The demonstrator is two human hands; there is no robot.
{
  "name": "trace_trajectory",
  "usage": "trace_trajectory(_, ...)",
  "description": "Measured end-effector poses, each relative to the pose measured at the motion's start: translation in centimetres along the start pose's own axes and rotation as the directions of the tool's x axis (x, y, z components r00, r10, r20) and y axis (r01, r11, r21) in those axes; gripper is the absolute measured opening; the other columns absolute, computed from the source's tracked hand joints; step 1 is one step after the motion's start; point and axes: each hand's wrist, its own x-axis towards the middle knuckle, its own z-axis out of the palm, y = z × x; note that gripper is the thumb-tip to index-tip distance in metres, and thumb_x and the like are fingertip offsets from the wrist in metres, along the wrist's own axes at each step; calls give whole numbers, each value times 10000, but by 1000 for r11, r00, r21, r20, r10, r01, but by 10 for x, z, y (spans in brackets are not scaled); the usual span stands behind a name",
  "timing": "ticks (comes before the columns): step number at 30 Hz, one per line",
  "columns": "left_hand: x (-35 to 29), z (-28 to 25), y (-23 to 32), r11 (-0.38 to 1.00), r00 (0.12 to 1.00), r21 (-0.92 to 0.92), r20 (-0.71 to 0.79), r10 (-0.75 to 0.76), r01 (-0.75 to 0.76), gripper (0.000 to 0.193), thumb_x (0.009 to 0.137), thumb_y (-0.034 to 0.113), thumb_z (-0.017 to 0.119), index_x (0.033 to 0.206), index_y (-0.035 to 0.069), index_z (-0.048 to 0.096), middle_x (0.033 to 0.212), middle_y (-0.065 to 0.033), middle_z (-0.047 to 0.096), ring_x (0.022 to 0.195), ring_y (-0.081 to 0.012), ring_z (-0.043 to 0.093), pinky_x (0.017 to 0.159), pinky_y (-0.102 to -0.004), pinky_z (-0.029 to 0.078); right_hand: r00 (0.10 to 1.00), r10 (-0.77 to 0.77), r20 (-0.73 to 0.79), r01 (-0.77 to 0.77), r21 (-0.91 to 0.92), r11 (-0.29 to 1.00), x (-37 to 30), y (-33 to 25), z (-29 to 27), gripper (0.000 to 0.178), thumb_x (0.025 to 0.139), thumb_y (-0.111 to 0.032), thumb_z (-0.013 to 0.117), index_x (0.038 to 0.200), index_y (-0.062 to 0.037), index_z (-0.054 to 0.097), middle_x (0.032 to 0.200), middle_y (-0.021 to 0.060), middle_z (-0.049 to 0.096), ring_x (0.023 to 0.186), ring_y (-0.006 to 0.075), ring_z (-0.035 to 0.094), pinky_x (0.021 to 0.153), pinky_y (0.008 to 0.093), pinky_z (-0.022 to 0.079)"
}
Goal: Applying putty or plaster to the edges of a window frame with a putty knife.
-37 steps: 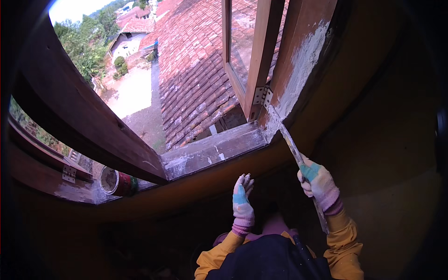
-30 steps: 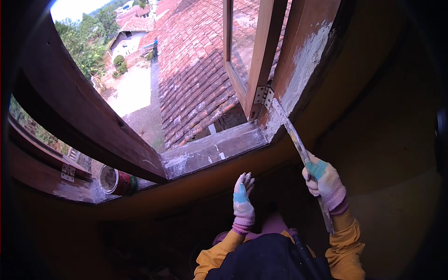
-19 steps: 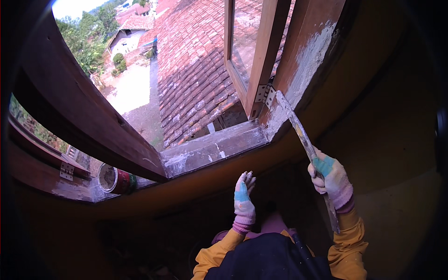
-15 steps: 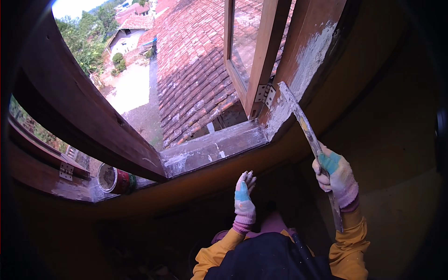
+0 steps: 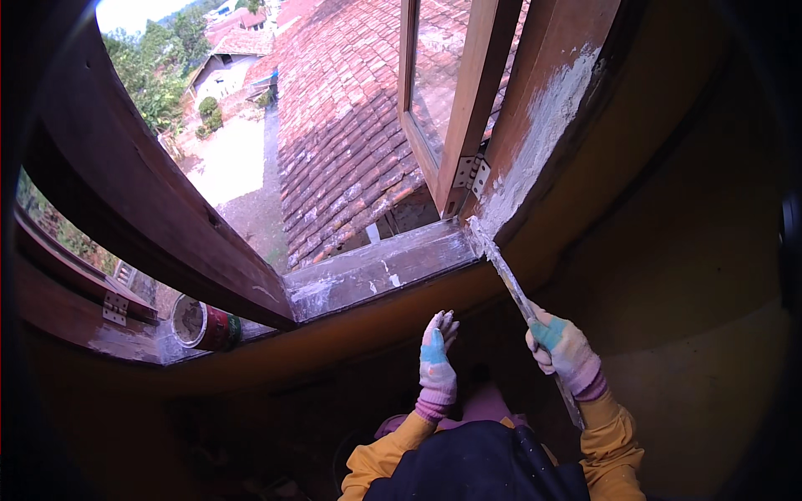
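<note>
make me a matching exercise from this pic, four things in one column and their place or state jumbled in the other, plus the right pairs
Column one
1. long thin tool smeared with white
2. left hand in a pink, white and blue glove
3. red and green cylindrical can
4. long rough white smear

Column two
A. held up with nothing in it, fingers extended
B. along the brown wooden jamb at the right
C. held in the gloved right hand
D. on the weathered wooden sill, toward the picture's left

Right pairs
1-C, 2-A, 3-D, 4-B
</note>
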Motion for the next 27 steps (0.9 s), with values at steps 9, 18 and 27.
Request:
trace_trajectory(9, -4, -7, 0, 1000, 1000, -14, -13, -25, 25, 477, 952, 351, 347, 1313, 40, 375, 1298, -140, 451, 1149, -263, 483, 988, -375, 346, 999, 50, 0, -49, 170, 984, 30, 32, -9, 384, 943, -223, 425, 1320, -157, 401, 652, -29, 437, 413, 36, 330, 359, 186, 290)
trace_trajectory(18, -6, -10, -2, 998, 998, -42, -14, -53, 53, 471, 947, 354, 364, 1307, 51, 386, 1287, -131, 465, 1133, -249, 498, 967, -365, 360, 998, 57, 18, -60, 243, 968, 34, 46, 1, 281, 935, -303, 446, 1173, -156, 483, 655, -29, 461, 400, 30, 308, 349, 179, 262)
trace_trajectory(27, -9, 7, 2, 969, 955, 109, 179, -238, 221, 436, 947, 307, 412, 1305, 60, 401, 1250, -126, 503, 1056, -225, 552, 906, -331, 419, 994, 64, 88, -93, 389, 917, 48, 59, -4, 222, 929, -288, 454, 1101, -157, 505, 642, -26, 475, 390, 38, 314, 342, 189, 255)
